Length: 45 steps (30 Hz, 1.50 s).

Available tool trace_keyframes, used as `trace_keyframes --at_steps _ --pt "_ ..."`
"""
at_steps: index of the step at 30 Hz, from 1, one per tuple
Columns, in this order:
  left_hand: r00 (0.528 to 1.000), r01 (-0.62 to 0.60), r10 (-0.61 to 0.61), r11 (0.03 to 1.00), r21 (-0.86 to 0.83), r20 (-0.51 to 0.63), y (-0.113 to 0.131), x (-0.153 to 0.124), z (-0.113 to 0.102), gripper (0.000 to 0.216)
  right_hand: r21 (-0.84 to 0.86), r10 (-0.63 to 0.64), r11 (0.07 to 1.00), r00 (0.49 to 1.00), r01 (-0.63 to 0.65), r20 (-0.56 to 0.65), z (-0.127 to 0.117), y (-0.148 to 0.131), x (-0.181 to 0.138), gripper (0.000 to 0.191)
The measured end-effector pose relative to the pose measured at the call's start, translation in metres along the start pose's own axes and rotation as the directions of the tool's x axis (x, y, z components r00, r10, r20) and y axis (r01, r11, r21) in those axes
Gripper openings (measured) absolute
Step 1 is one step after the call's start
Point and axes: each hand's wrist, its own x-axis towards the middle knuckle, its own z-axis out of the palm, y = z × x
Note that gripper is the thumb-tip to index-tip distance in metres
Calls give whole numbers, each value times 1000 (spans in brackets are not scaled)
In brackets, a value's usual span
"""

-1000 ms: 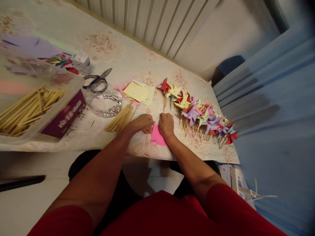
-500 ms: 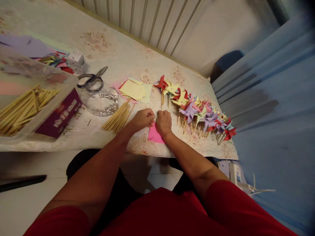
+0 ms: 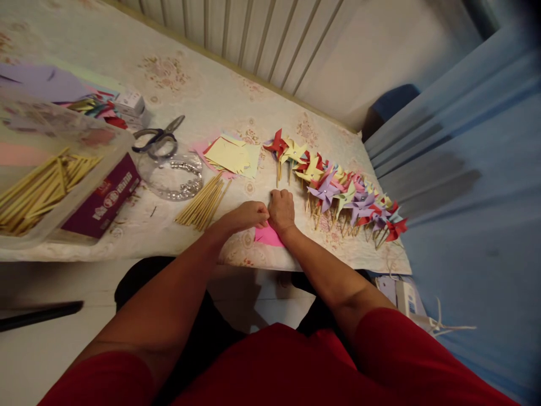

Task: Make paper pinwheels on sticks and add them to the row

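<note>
Pink paper (image 3: 269, 238) on bench (image 3: 203, 84), centre of frame, partly hidden. Right hand (image 3: 282, 208) curled over its right edge; left hand (image 3: 250, 215) bunched at its upper edge. Unclear whether either grip pinches it. Pinwheels (image 3: 325, 192) right of centre; sticks (image 3: 202, 204) left.

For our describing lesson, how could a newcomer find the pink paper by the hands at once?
On the flowered tablecloth, look near the front edge, between the loose sticks and the pinwheels. There, partly hidden by the right hand, lies the pink paper, brighter than the pale paper stack beyond.
</note>
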Motion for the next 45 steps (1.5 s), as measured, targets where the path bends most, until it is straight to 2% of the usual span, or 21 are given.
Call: trace_keyframes --at_steps 8,15,23,28,34,45 --pt "1000 4 -4 1000 -14 -12 -3 2 2 2 15 -107 994 994 106 36 -4 8 3 21" --pt "1000 -28 27 998 -63 -10 -11 7 2 1 5 -122 993 987 122 101 -7 12 8 22" --pt "1000 2 -4 995 -103 -21 -6 5 2 3 -38 -179 982 971 187 161 -10 19 16 21" --pt "999 11 -16 993 -117 -36 -6 7 2 1 -63 -159 983 968 174 192 -12 20 19 23" --pt "999 22 -26 992 -125 -27 -6 6 2 4 -114 -60 990 974 87 216 -13 20 22 25" --pt "999 24 -27 993 -118 -21 -6 7 1 3 -138 -20 989 973 53 228 -8 23 31 28"
